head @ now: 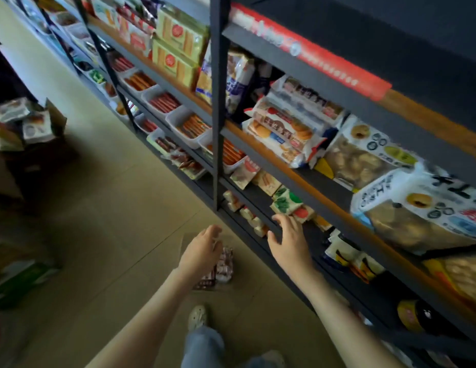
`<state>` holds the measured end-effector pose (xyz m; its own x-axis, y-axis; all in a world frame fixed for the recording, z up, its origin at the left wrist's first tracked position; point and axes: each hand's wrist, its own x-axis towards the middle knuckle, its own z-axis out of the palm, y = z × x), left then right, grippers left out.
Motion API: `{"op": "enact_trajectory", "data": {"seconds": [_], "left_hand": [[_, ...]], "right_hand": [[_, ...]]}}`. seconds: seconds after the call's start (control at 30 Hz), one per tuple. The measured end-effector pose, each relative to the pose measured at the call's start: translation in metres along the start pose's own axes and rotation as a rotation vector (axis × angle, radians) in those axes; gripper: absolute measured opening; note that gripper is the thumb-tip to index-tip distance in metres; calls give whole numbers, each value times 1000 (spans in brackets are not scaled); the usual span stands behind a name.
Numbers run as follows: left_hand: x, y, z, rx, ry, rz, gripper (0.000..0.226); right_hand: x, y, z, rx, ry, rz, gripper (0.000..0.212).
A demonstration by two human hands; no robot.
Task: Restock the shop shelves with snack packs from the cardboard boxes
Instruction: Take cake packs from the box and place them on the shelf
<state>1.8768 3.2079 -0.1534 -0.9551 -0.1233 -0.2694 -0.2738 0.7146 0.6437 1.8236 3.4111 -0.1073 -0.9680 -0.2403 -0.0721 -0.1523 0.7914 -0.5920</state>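
Right hand (290, 240), fingers spread wide, reaches the low shelf's (258, 205) front edge, fingertips just beside green-and-red snack packs (287, 201) lying on it. Left hand (202, 251) hangs before that shelf, over brown-and-white snack packs (224, 264) in a cardboard box (187, 243); its fingers point down, hidden, so its grip cannot be told.
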Motion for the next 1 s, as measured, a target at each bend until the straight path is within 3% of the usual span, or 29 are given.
{"op": "enact_trajectory", "data": {"seconds": [0.13, 0.33, 0.63, 0.77, 1.0], "left_hand": [[2, -79, -18, 12, -57, -197, 35], [13, -157, -7, -55, -95, -354, 30], [48, -274, 102, -149, -179, -563, 32], [63, -321, 164, -185, -224, -630, 36], [90, -372, 258, -253, -250, -700, 34]], "right_hand": [[24, -19, 59, -54, -118, 99, 36], [51, -9, 149, -112, -303, 277, 42], [78, 81, 310, -140, -478, 599, 42], [95, 134, 387, -140, -497, 651, 39], [113, 227, 489, -186, -485, 789, 79]]}}
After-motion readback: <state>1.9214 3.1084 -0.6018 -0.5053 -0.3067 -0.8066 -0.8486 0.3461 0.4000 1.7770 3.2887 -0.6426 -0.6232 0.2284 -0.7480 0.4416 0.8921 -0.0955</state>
